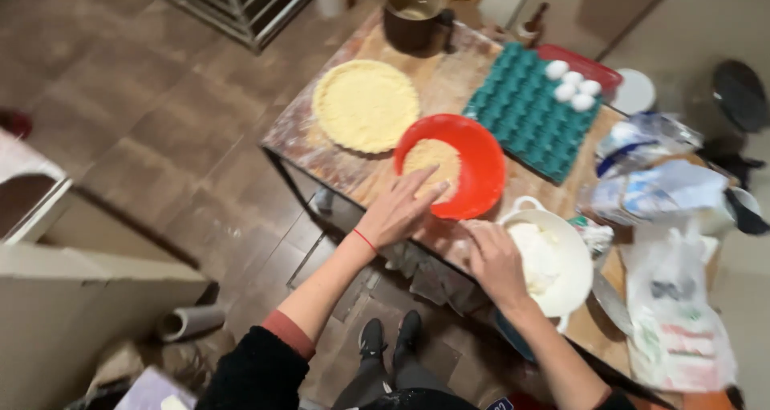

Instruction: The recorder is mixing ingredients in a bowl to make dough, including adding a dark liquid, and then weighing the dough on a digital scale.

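Observation:
My left hand (399, 209) reaches into a red bowl (480, 155), its fingers apart and touching the pale yellow dough (433, 160) inside. At the rim of a white bowl (571, 296) holding white flour (537, 253), my right hand (496, 259) rests with its fingers bent; whether it grips the rim is unclear. Both bowls stand near the front edge of a floured wooden table (437, 77). A round tart tin lined with yellow dough (366, 105) lies at the table's left end.
A teal egg tray (521, 113) with several white eggs (572, 87) lies behind the red bowl. A dark pot (415, 13) stands at the back. Plastic bags (678, 314) and flour packets (654, 189) crowd the right end. My feet (389, 338) stand on the brown tiled floor.

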